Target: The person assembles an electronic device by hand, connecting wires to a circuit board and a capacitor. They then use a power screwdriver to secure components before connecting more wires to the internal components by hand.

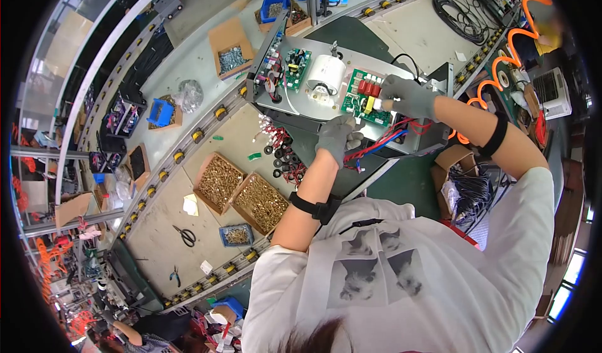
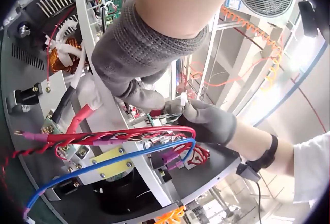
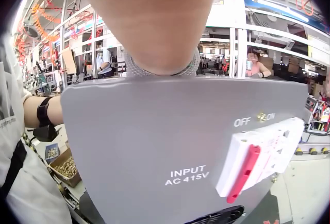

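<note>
Forearms (image 1: 315, 178) stretched forward, right hand (image 1: 411, 97) pinching white piece (image 2: 184, 99), left hand (image 1: 339, 138) bent, hold unclear

Panel (image 3: 129, 136): INPUT AC 415V; OFF; ON

Scissors (image 1: 187, 237) and pliers (image 1: 175, 277) lie apart on the bench (image 1: 160, 208); two boxes, one (image 1: 207, 203) beside the other (image 1: 247, 220), hold brass parts (image 1: 219, 180); a clear bag (image 1: 190, 96) sits near a blue bin (image 1: 161, 112); black cable (image 1: 459, 20) lies coiled; an orange hose (image 1: 516, 34) spirals.
</note>
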{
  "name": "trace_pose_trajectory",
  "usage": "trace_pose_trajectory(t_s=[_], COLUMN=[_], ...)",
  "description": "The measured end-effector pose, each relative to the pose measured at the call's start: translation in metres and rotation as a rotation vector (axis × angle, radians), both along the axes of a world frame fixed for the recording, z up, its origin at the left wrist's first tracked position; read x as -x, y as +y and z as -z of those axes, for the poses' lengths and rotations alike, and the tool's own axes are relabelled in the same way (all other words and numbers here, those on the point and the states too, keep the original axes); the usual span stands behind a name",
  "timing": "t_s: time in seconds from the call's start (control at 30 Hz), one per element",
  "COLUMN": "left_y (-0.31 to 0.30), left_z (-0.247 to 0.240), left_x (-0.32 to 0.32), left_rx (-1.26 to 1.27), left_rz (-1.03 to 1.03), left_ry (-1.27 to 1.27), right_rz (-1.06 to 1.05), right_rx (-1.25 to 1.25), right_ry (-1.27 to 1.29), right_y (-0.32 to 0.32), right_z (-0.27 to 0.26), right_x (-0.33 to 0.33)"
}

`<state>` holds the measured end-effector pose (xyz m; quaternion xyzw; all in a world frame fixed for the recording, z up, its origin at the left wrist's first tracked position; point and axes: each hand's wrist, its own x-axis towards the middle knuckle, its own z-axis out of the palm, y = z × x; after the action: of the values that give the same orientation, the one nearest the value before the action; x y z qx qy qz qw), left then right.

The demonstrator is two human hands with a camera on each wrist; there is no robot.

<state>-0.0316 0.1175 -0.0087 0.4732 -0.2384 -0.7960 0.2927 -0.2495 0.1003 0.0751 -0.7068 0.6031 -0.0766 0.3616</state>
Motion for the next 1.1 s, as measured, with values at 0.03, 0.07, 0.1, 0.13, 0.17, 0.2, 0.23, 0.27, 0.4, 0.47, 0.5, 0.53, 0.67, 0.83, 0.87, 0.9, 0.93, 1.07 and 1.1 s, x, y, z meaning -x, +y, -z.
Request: trace_pose_trajectory(t_s=[0.03,0.07,0.1,0.13,0.17,0.2,0.23,0.27,0.4,0.47,0.5,0.53,0.67,0.83,0.87,0.9,0.93,1.07,1.1], left_y=[0.001,0.001,0.003,0.007,0.012,0.016,0.022,0.023,0.025,0.029,0.026,0.025,0.025,0.024,0.024,0.024,0.024,0.020,0.022], left_z=[-0.004,-0.007,-0.008,-0.001,0.011,0.008,0.005,0.002,-0.009,-0.011,-0.006,0.005,0.017,0.018,0.023,0.029,0.038,0.094,0.071], left_x=[0.001,0.002,0.004,0.009,0.017,0.020,0.022,0.024,0.028,0.027,0.029,0.033,0.042,0.043,0.045,0.047,0.049,0.076,0.072], left_rx=[-0.009,-0.101,-0.193,-0.201,-0.114,-0.026,-0.029,-0.039,0.099,0.229,0.191,0.187,0.236,0.357,0.353,0.346,0.339,0.200,0.341], left_rz=[-0.008,0.071,0.152,0.146,0.163,0.178,0.117,0.111,0.212,0.144,0.181,0.173,0.086,0.127,0.123,0.108,0.092,0.000,0.080], left_ry=[0.007,0.019,0.031,0.038,0.028,0.018,0.052,0.058,-0.089,0.044,0.031,0.031,0.155,-0.049,-0.044,0.010,0.063,0.331,0.105], right_rz=[-0.156,-0.312,-0.353,-0.360,-0.498,-0.637,-0.688,-0.698,-0.770,-0.742,-0.748,-0.757,-0.783,-0.619,-0.624,-0.590,-0.555,-0.500,-0.488], right_rx=[0.052,0.106,0.033,0.024,0.121,0.221,0.245,0.236,0.171,0.137,0.185,0.184,0.146,0.070,0.066,0.029,-0.008,-0.036,-0.052], right_ry=[0.031,0.060,0.205,0.208,0.385,0.561,0.656,0.657,0.868,0.880,0.877,0.876,0.843,0.902,0.905,0.933,0.958,0.921,0.916], right_y=[0.004,0.006,0.006,0.004,0.002,0.000,0.001,0.001,0.000,-0.003,-0.004,-0.005,-0.007,-0.005,-0.005,-0.005,-0.004,-0.003,-0.003], right_z=[0.000,0.002,-0.009,-0.018,-0.025,-0.030,-0.033,-0.032,-0.026,-0.028,-0.029,-0.027,-0.022,-0.019,-0.021,-0.024,-0.026,-0.018,-0.017], right_x=[0.005,0.008,0.003,-0.003,-0.009,-0.016,-0.025,-0.033,-0.046,-0.047,-0.048,-0.048,-0.048,-0.058,-0.061,-0.064,-0.066,-0.063,-0.062])
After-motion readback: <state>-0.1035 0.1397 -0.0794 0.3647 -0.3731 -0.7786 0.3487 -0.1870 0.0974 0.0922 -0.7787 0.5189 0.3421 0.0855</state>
